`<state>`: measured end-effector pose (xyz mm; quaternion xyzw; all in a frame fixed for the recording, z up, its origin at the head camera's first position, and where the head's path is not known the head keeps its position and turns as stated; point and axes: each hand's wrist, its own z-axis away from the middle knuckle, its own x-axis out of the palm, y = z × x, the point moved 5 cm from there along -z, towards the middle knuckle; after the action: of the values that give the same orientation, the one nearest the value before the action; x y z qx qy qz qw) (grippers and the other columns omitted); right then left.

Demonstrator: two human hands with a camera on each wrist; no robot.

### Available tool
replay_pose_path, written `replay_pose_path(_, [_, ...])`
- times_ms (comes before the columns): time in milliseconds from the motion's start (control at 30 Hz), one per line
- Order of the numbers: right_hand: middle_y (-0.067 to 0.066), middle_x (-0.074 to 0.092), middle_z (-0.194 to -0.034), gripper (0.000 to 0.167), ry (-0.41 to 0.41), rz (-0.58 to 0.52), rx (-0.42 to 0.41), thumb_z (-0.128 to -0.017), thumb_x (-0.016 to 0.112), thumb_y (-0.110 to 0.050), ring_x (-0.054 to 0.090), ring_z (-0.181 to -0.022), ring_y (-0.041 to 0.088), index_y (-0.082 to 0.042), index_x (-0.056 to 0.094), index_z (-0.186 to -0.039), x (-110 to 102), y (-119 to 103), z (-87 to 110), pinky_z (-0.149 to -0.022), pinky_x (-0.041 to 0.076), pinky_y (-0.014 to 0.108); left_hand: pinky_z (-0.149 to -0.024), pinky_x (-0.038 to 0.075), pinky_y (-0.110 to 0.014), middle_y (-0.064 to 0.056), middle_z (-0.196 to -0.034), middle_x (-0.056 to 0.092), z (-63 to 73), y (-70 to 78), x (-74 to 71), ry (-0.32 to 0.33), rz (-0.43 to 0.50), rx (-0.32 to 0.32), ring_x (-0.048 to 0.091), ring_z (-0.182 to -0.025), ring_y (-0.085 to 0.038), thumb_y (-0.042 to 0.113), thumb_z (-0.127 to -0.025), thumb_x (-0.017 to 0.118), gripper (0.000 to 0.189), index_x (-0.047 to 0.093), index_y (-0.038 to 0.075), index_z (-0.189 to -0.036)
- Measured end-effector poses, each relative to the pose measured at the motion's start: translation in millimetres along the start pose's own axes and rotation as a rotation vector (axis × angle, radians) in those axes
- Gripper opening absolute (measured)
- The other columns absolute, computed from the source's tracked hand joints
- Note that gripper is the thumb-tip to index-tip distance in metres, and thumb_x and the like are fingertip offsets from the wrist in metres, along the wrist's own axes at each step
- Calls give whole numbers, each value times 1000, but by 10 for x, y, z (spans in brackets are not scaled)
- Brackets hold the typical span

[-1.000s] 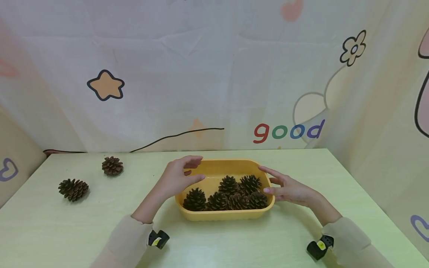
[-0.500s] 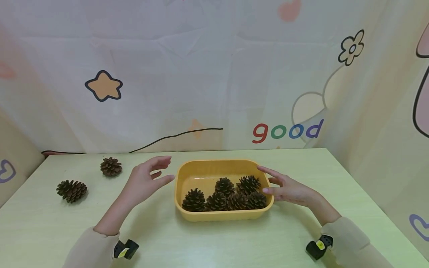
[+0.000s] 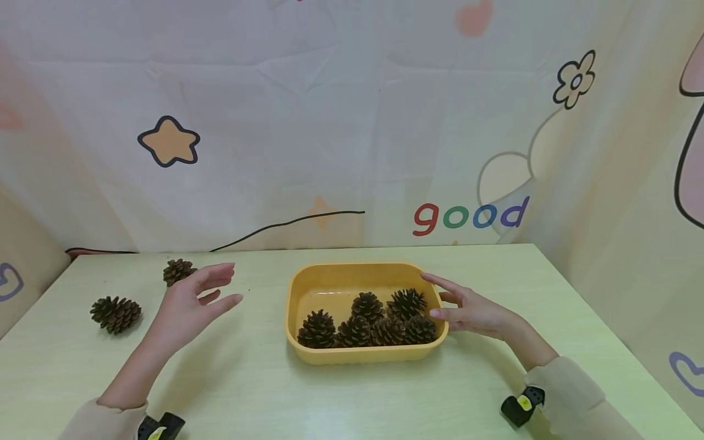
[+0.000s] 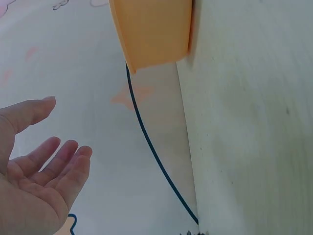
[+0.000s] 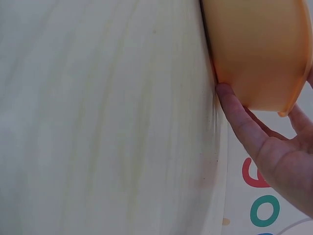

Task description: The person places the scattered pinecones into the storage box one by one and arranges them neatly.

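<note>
A yellow plastic basin point(image 3: 360, 354) stands on the table, with several brown pine cones point(image 3: 387, 331) gathered along its front and right. At its right end my right hand point(image 3: 478, 313) grips the rim, thumb inside and other fingers along the outer wall; the right wrist view shows a fingertip low on the basin wall point(image 5: 259, 58). My left hand point(image 3: 189, 305) is in the air left of the basin, holding nothing, with thumb and fingers spread apart. Behind it, one pine cone point(image 3: 177, 271) is partly covered by the hand. Another pine cone point(image 3: 115, 314) lies farther left.
The pale green tabletop point(image 3: 352, 403) ends at the back against a printed cloth point(image 3: 308, 140). More cloth hangs at both sides. Each sleeve has a small black camera point(image 3: 522, 408) strapped at the wrist.
My left hand has moved left from above the basin, past its left end, toward the two loose pine cones. The right hand keeps its grip on the basin, which has stayed in place.
</note>
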<state>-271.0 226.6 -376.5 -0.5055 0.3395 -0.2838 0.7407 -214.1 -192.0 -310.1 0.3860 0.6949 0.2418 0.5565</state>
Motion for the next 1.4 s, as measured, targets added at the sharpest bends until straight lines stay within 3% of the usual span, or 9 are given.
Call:
replay_pose_path(133, [30,2,-146,81,-1,3,-2,-88,61,-20,33,-124,48,-18,6,-148,1,1,0,-86,48,44,-89,46,-22,-14,-124,54,44,-67,-101,22,-33,-11,52,-112,-21,29,-84,66,56,47,6,-131])
replay_pose_path(333, [30,2,-146,81,-5,-2,-2,-88,61,-19,33,-123,48,-18,6,-148,-2,9,-4,-86,48,44,-82,41,-4,-12,-124,54,106,-179,-259,66,-69,-29,46,-102,11,30,-83,67,56,48,8,-131])
replay_pose_path(433, [30,2,-146,81,-7,-5,-2,-88,61,-19,33,-123,48,-18,6,-148,-5,14,-5,-86,48,45,-81,40,-2,-13,-124,53,133,-238,-342,92,-71,-36,42,-98,18,29,-82,68,57,48,8,-131])
replay_pose_path(833, [29,2,-146,82,10,-12,7,-87,63,-20,31,-124,49,-18,7,-148,7,6,-1,-86,49,45,-76,37,3,-13,-132,49,209,-577,-667,186,-150,-94,37,-95,26,34,-82,68,63,44,7,-134])
replay_pose_path(1033, [29,0,-147,83,7,-30,10,-87,63,-19,30,-125,50,-18,7,-148,11,3,-4,-87,48,45,-76,35,4,-16,-140,39,251,-771,-796,193,-159,-189,41,-107,17,39,-83,65,70,35,15,-141])
replay_pose_path(1133, [29,0,-146,82,2,-28,6,-87,62,-19,30,-125,50,-18,7,-148,12,0,-3,-87,48,45,-94,40,-16,-17,-143,33,264,-844,-841,194,-160,-224,43,-124,-11,40,-84,63,72,30,15,-143])
replay_pose_path(1200, [29,0,-146,82,4,-24,6,-87,62,-19,30,-125,50,-18,6,-148,11,-1,-1,-87,48,45,-98,39,-25,-11,-146,30,250,-1005,-877,206,-174,-242,39,-128,-19,41,-83,63,74,28,19,-144])
replay_pose_path(1267, [29,1,-146,83,7,-21,7,-87,62,-19,30,-125,50,-18,7,-148,9,-1,1,-87,48,45,-99,38,-33,1,-148,27,205,-1341,-933,229,-190,-246,34,-131,-22,45,-81,64,76,26,27,-144])
replay_pose_path(1400, [30,0,-146,83,9,-20,4,-87,63,-19,32,-124,49,-17,6,-148,9,-8,7,-87,48,45,-103,34,-34,10,-149,21,223,-1415,-984,249,-189,-271,24,-135,-16,45,-81,64,78,23,25,-145])
